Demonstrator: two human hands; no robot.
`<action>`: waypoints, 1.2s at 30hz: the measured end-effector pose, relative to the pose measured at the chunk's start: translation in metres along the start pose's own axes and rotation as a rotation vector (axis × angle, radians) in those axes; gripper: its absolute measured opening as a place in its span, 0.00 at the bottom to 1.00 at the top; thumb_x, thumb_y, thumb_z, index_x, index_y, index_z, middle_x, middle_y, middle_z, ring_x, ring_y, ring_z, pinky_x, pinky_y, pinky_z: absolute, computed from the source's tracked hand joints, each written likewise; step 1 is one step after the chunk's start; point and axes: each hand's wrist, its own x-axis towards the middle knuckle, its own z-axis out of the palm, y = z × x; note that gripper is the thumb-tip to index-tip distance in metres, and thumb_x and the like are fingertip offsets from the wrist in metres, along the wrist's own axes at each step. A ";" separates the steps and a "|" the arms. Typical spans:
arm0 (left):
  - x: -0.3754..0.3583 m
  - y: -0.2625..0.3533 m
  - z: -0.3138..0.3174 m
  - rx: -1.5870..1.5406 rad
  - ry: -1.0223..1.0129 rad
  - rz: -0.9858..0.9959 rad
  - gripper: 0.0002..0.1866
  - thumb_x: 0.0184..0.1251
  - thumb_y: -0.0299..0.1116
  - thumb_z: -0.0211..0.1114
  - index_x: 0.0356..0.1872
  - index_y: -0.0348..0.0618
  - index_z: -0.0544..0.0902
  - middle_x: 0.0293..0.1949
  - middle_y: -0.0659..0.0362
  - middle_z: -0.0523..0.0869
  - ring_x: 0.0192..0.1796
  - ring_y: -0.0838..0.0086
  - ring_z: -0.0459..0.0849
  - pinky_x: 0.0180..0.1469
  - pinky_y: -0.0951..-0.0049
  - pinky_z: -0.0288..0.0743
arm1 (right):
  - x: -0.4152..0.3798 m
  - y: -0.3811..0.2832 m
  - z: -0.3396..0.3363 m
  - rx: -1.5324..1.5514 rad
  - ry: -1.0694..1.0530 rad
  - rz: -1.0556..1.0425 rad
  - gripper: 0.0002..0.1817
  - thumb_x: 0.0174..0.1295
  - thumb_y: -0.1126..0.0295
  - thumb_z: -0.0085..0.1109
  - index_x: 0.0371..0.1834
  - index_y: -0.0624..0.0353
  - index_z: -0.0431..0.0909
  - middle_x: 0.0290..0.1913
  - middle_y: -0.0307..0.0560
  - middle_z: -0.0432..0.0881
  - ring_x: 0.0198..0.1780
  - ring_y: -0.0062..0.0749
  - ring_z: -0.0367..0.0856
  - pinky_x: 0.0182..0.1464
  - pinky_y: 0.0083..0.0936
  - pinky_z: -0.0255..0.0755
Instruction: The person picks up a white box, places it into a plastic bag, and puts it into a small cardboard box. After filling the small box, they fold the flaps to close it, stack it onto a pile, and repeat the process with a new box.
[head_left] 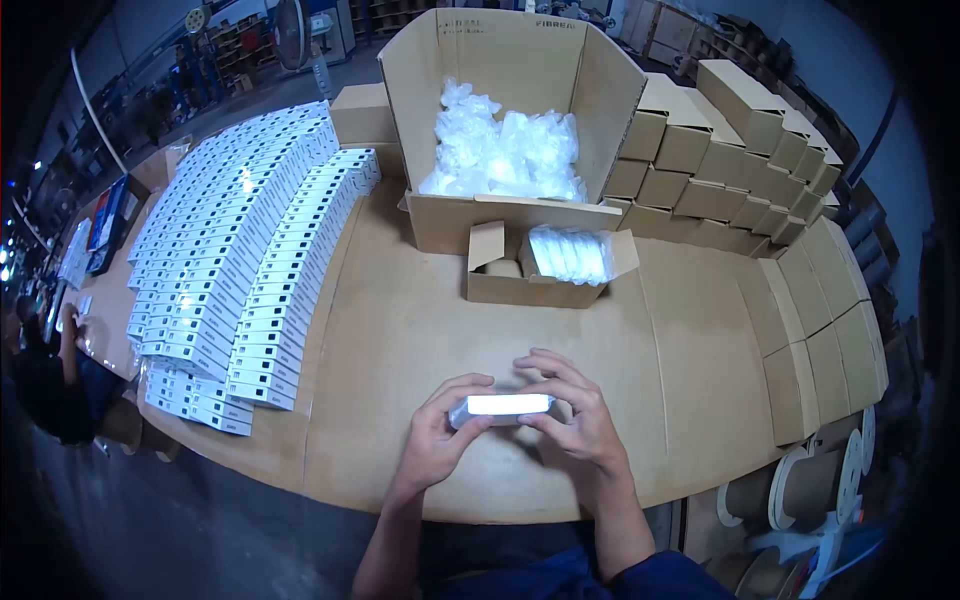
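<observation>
Between my two hands is a thin white box (509,404), apparently in clear plastic, with its bright long edge facing me. My left hand (440,430) grips its left end, thumb below and fingers behind. At the other end my right hand (575,415) has its thumb and forefinger on the box, while its other fingers are raised apart. Beyond them stands a small open carton (535,291) with a row of plastic-wrapped white packs (570,255) in its right part. Its left part is mostly hidden in shadow.
A large open carton (510,222) of clear plastic bags (500,150) stands behind. White labelled boxes (235,240) are stacked at left, brown cartons (700,170) at back right and along the right edge. Large reels (805,485) sit below right. Another person (55,375) is at far left.
</observation>
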 end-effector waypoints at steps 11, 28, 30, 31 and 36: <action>0.067 0.010 -0.028 -0.031 -0.018 -0.222 0.23 0.72 0.23 0.67 0.68 0.45 0.79 0.68 0.49 0.75 0.71 0.63 0.76 0.66 0.64 0.76 | 0.053 -0.013 -0.037 -0.295 0.031 -0.126 0.09 0.61 0.79 0.72 0.42 0.61 0.82 0.37 0.49 0.82 0.33 0.40 0.85 0.33 0.33 0.81; 0.122 -0.038 -0.029 0.955 0.059 0.247 0.35 0.70 0.31 0.70 0.78 0.50 0.69 0.62 0.48 0.79 0.61 0.53 0.79 0.64 0.54 0.76 | 0.118 0.047 -0.009 -0.559 0.411 -0.081 0.08 0.64 0.78 0.67 0.41 0.64 0.77 0.37 0.56 0.80 0.35 0.55 0.83 0.37 0.48 0.78; 0.122 -0.042 -0.028 0.925 0.077 0.250 0.37 0.70 0.30 0.70 0.79 0.47 0.67 0.64 0.47 0.78 0.62 0.51 0.79 0.66 0.54 0.76 | 0.124 0.049 -0.008 -0.591 0.414 -0.084 0.08 0.64 0.77 0.67 0.42 0.63 0.77 0.38 0.57 0.82 0.36 0.57 0.84 0.37 0.51 0.78; 0.122 -0.044 -0.027 0.909 0.086 0.251 0.37 0.69 0.30 0.70 0.79 0.45 0.66 0.65 0.47 0.78 0.62 0.50 0.78 0.66 0.54 0.75 | 0.127 0.050 -0.007 -0.615 0.405 -0.064 0.09 0.64 0.77 0.68 0.42 0.63 0.77 0.38 0.58 0.82 0.37 0.58 0.84 0.37 0.52 0.78; 0.120 -0.046 -0.027 0.894 0.081 0.198 0.38 0.70 0.28 0.69 0.80 0.41 0.64 0.66 0.46 0.78 0.64 0.49 0.78 0.67 0.54 0.75 | 0.137 0.064 0.001 -0.756 0.331 0.071 0.10 0.63 0.73 0.70 0.44 0.62 0.79 0.38 0.60 0.84 0.37 0.63 0.86 0.38 0.53 0.80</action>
